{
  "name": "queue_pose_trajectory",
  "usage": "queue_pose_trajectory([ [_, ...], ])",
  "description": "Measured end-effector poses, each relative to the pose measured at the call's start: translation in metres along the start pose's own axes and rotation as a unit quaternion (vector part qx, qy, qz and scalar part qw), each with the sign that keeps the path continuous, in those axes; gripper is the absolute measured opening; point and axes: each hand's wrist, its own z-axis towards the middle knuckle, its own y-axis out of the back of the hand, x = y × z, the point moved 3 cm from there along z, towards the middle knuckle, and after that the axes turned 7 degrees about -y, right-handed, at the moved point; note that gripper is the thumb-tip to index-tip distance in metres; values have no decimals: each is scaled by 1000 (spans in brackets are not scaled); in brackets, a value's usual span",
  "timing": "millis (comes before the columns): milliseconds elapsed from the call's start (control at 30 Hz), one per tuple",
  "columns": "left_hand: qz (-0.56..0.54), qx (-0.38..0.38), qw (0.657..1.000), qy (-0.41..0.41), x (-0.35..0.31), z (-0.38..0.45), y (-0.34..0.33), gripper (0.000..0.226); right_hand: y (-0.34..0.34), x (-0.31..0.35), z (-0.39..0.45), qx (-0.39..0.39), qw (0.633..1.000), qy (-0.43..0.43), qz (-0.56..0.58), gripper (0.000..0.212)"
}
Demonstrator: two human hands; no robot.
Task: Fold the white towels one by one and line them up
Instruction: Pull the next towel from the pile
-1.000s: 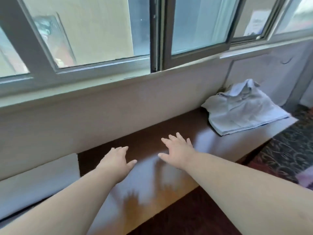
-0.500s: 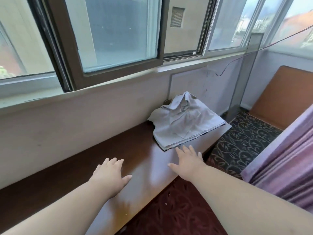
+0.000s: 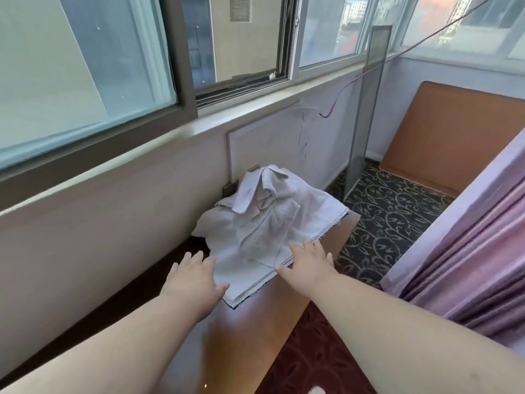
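A loose pile of white towels (image 3: 264, 223) lies at the right end of a glossy dark wooden bench (image 3: 255, 331) under the window. The top towels are crumpled into a peak; flatter ones lie beneath. My left hand (image 3: 193, 280) reaches the pile's near left corner, fingers straight, thumb at the cloth's edge. My right hand (image 3: 309, 263) lies at the pile's near right edge with fingers spread, holding nothing.
A wall and window sill (image 3: 255, 109) run along the bench's far side. Patterned carpet (image 3: 383, 217) lies to the right, with a pink curtain (image 3: 468, 251), an orange board (image 3: 454, 143) and a grey panel (image 3: 366, 109) standing beyond.
The view has swung right along the bench. Both hands moved from bare wood up to the towel pile, which is now close and central.
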Motion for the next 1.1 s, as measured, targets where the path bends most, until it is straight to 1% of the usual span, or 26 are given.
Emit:
queue_pose_trajectory([
  [100, 24, -5, 1000, 10, -10, 49, 12, 78, 19, 11, 56, -11, 1000, 28, 7, 83],
  [200, 35, -7, 999, 37, -19, 98, 27, 79, 42, 24, 113, -39, 996, 73, 18, 82],
  [333, 12, -25, 997, 70, -36, 165, 48, 70, 72, 36, 190, -63, 990, 114, 57, 76],
  [400, 1, -27, 996, 85, -47, 199, 56, 67, 87, 41, 227, -65, 985, 125, 101, 69],
  [467, -13, -25, 994, 104, -58, 227, 60, 67, 97, 43, 257, -49, 982, 128, 127, 66],
  [567, -43, -6, 990, 136, -69, 257, 57, 69, 101, 46, 291, -31, 983, 140, 113, 66],
  [633, -74, 15, 982, 173, -71, 270, 52, 68, 99, 46, 310, -4, 982, 115, 152, 67],
  [667, -85, 21, 978, 188, -71, 275, 51, 63, 97, 45, 317, 19, 975, 85, 203, 66],
  [734, -114, 23, 970, 212, -68, 285, 51, 46, 91, 44, 327, 93, 948, 27, 303, 57],
  [767, -132, 27, 966, 220, -67, 289, 53, 36, 89, 45, 328, 119, 939, 18, 322, 50],
  [800, -149, 35, 962, 224, -68, 292, 55, 30, 87, 45, 330, 123, 940, 29, 318, 45],
  [867, -147, 41, 963, 224, -71, 295, 60, 27, 89, 46, 331, 90, 943, 44, 318, 40],
  [934, -153, -24, 957, 244, -73, 294, 68, 23, 98, 50, 327, 61, 933, 44, 353, 31],
  [967, -181, -66, 946, 262, -74, 292, 73, 24, 105, 54, 324, 41, 925, 48, 375, 25],
  [1034, -270, -142, 909, 284, -75, 288, 86, 29, 120, 62, 315, 7, 904, 71, 422, 22],
  [1100, -382, -195, 864, 264, -77, 285, 98, 33, 135, 75, 298, -13, 885, 126, 448, 20],
])
